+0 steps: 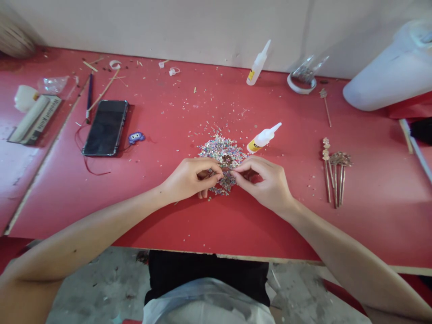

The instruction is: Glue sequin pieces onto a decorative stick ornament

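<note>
My left hand (199, 177) and my right hand (261, 180) meet over a heap of small glittering chips (216, 146) on the red table. Thumb and forefinger of each hand are pinched together, fingertips almost touching. What they grip is too small to make out. Just beyond the fingertips shows a small brown flower-shaped piece (227, 159); whether it is held or lies on the chips, I cannot tell. A white glue bottle (261, 138) with a yellow label and long nozzle stands tilted in view behind my right hand.
On the left lie a phone (106, 128), a purple charm (136, 137), a pen (89, 96) and a knife box (37, 119). Another glue bottle (258, 65) stands by the wall, near a tape roll (302, 84). Several flower-topped sticks (335, 180) lie right, below a large white roll (388, 72).
</note>
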Motion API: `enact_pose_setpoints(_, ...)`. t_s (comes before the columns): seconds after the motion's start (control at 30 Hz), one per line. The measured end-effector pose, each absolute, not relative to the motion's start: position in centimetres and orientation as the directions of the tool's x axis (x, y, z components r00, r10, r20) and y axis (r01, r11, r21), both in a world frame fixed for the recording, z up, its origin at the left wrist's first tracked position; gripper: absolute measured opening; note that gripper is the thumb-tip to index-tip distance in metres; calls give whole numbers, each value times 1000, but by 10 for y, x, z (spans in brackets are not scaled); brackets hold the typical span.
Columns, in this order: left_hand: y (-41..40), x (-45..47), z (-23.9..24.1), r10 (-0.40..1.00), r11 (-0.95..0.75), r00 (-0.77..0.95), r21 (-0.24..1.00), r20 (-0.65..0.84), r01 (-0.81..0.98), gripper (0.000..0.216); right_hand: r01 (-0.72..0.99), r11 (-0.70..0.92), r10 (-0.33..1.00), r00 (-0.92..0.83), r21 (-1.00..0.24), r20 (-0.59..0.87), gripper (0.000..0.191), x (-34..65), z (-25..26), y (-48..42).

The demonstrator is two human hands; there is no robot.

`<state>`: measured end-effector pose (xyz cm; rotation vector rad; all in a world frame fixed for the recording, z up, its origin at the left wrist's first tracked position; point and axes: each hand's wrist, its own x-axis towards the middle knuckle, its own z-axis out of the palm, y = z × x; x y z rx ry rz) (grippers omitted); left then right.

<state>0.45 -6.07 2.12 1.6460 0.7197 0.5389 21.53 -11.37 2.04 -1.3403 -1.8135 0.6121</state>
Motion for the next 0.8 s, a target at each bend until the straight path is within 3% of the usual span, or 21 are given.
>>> enact_pose_setpoints(0.8, -61, 5, 22, 709, -117, 705, 981, -27, 154, 11, 543, 355, 933, -154, -761, 325, 10, 215, 20, -113)
